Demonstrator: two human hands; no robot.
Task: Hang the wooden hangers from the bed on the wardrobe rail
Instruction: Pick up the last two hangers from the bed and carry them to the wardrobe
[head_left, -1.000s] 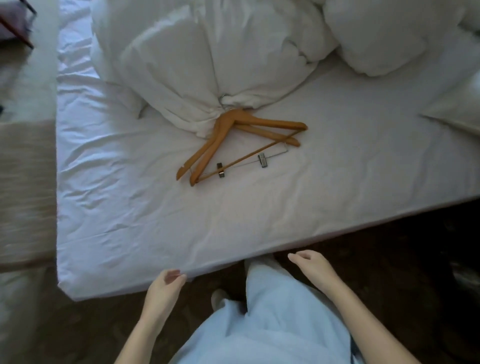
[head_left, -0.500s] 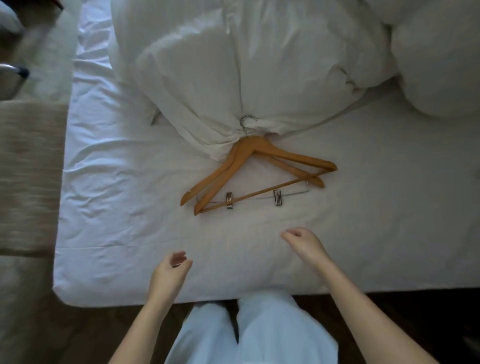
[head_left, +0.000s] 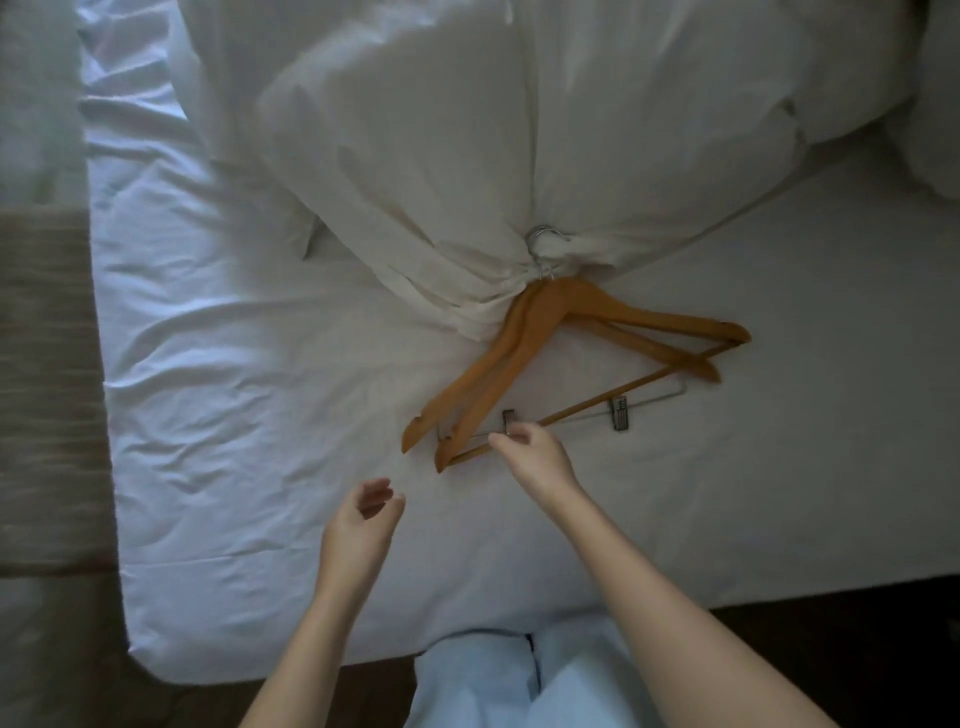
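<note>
The wooden hangers (head_left: 550, 304) lie overlapped on the bed (head_left: 260, 364), right of centre, with their hooks caught in the far duvet (head_left: 467, 130). They look light, stiff and smooth, and are probably best lifted by the necks. The right hand (head_left: 535, 457) curls at the near bar, and I cannot tell whether it grips; the left hand (head_left: 358, 525) hovers with fingers apart.

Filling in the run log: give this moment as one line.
hangers: on bed | right hand: at hangers, grip unclear | left hand: open, empty

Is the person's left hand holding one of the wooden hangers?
No, the left hand hovers empty above the sheet, apart from the wooden hangers.
</note>
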